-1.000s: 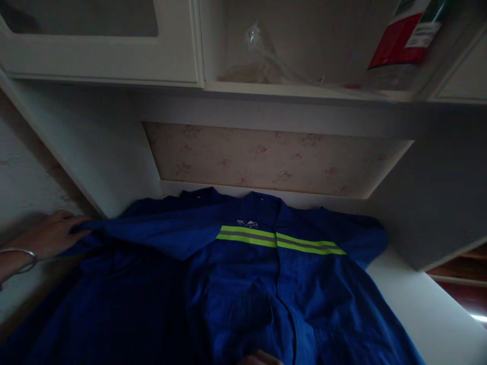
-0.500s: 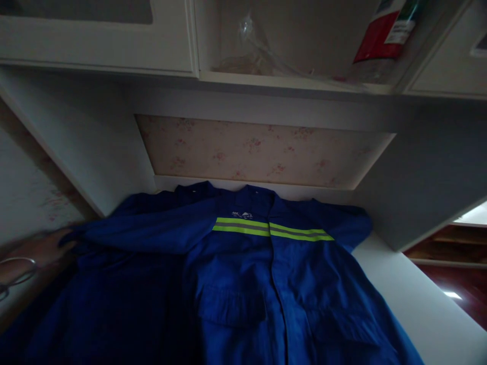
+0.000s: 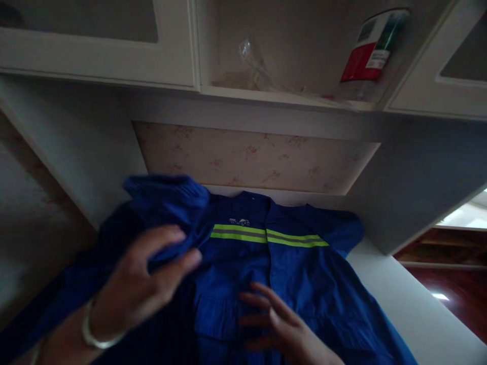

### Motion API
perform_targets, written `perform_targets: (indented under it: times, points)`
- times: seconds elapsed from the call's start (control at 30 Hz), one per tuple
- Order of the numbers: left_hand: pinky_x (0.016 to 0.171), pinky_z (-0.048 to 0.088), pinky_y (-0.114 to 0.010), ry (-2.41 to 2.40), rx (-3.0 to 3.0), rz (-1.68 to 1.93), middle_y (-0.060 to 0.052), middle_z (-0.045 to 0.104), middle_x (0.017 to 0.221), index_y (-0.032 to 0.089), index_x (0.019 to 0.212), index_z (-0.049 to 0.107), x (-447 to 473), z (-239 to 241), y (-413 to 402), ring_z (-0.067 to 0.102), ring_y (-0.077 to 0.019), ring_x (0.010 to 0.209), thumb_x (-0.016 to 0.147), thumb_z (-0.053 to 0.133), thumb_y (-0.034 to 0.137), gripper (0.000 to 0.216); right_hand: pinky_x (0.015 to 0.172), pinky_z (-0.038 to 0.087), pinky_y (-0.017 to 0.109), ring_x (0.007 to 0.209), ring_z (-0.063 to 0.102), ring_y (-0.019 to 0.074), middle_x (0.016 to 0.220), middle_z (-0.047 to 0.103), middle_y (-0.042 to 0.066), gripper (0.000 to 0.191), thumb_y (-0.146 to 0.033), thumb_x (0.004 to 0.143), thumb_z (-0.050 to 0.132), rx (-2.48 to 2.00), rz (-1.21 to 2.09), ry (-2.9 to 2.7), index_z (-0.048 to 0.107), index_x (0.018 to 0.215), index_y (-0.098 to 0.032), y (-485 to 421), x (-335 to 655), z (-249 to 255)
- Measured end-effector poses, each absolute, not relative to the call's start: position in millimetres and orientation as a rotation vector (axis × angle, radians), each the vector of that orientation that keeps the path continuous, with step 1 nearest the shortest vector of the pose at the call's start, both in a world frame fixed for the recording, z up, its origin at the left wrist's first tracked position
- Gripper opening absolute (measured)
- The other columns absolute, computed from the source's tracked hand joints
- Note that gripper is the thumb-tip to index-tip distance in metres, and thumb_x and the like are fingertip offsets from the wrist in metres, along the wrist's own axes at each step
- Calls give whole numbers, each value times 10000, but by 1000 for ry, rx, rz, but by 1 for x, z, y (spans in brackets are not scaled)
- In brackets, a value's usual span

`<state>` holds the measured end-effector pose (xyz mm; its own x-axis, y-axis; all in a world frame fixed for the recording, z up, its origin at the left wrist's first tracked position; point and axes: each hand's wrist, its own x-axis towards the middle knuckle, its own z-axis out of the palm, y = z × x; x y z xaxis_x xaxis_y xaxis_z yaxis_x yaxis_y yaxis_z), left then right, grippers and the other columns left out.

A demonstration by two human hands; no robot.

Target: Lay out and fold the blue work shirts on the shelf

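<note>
Blue work jacket [image 3: 289, 274] lies spread on white counter [image 3: 411, 309], collar toward back wall. Left hand [image 3: 140, 279] pinches sleeve [image 3: 167, 203], lifted over jacket's chest. Right hand [image 3: 281, 324] flat, fingers spread, near chest pocket. Light poor; sleeve perhaps slips, fold goes crooked.
</note>
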<state>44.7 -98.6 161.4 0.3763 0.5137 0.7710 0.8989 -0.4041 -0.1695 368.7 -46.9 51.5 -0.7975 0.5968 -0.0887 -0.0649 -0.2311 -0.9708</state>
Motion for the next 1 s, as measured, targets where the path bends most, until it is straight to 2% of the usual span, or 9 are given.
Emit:
perform_targets:
  times: [0.07,0.2,0.37,0.5,0.6,0.7,0.77,0.87,1.0]
  points:
    - [961,499,-293,-1022,-2337,-908,7,563,1092,293,1096,601,93,145,-106,550,-144,1110,810,625,63,368,896,515,552,1280,504,325,1564,322,74,609,-653,938,314,-660,2195,-1059,233,1487,-401,-17,377,49]
    - [889,551,-238,-1302,-2409,-1017,-36,581,1064,277,1184,569,110,90,-110,600,-132,1000,861,571,118,360,837,521,557,1221,535,347,1543,340,90,740,-743,871,355,-849,2179,-814,156,1501,-410,23,397,31]
    - [900,565,-426,-2019,-1926,-944,-109,543,1159,229,1222,539,59,19,-98,603,-251,1056,887,559,478,418,916,496,441,1162,553,289,1461,438,122,845,-516,765,704,-1284,1859,-1617,334,1480,-262,23,390,9]
    - [954,477,-607,-2197,-1681,-851,-203,532,1256,142,1210,564,3,-21,-99,549,-388,1153,868,456,621,599,1131,303,481,1336,415,327,1498,415,101,1088,-340,586,839,-1054,1590,-2341,270,1513,-304,11,358,13]
    - [1058,437,-542,-2388,-1865,-928,-154,530,1355,193,1341,473,-22,-32,-102,524,-331,1253,893,452,563,581,1134,278,523,1381,351,371,1553,337,58,870,-196,569,783,-825,1492,-2652,508,1372,-387,8,340,18]
    - [1085,439,-439,-2520,-2000,-1050,-74,548,1330,274,1398,410,-23,-19,-99,555,-246,1234,883,516,474,563,1020,437,369,1216,553,251,1361,559,35,547,-44,622,557,-675,1491,-2475,747,1055,-319,21,346,32]
    - [1042,477,-434,-2526,-1930,-1136,-77,537,1266,262,1367,458,-14,-3,-95,605,-246,1137,836,561,504,593,953,472,329,1104,610,205,1201,639,33,493,-28,611,485,-662,1432,-2289,778,913,-284,39,367,50]
    - [884,562,-456,-2697,-1593,-1297,-104,539,1151,179,1290,511,12,12,-95,657,-263,926,710,622,647,754,989,447,381,1129,587,231,1201,625,32,394,-68,629,500,-702,1275,-2197,773,814,-283,71,417,80]
    - [862,577,-460,-3104,-1343,-1554,-145,629,1151,169,1163,555,60,-8,-120,672,-320,982,657,627,697,735,1081,381,449,1275,508,276,1389,549,36,492,-74,643,533,-1054,1235,-2537,759,1009,-313,95,488,84]
